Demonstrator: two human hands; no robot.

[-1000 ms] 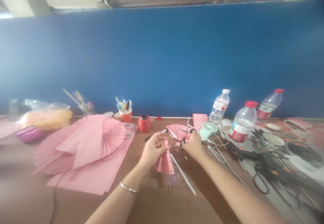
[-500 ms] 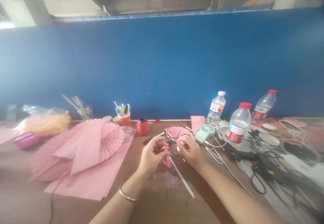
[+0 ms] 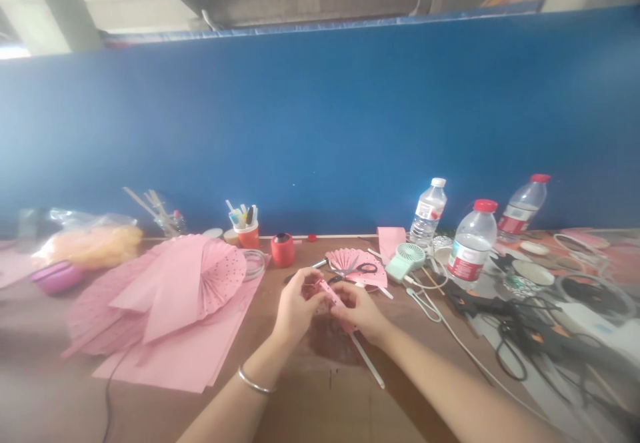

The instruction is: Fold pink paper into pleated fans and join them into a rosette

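Between my two hands is a narrow folded strip of pink dotted paper, with a thin white stick reaching from its lower end toward me. My left hand pinches the strip's upper end with thumb and fingers. My right hand is closed on its side, lower down. Just beyond my hands, scissors with dark handles lie over a spread pink pleated paper fan. A dark-handled tool lies partly behind my left hand.
On the left lie large pink pleated fans over pink sheets. A red cup of pens and a red round container stand at the back. To the right are a mint handheld fan, bottles and tangled cables.
The dotted paper between my hands now shows as a closed, narrow strip. My right hand has moved down and left, closer to my left hand, uncovering the scissors and the fan behind.
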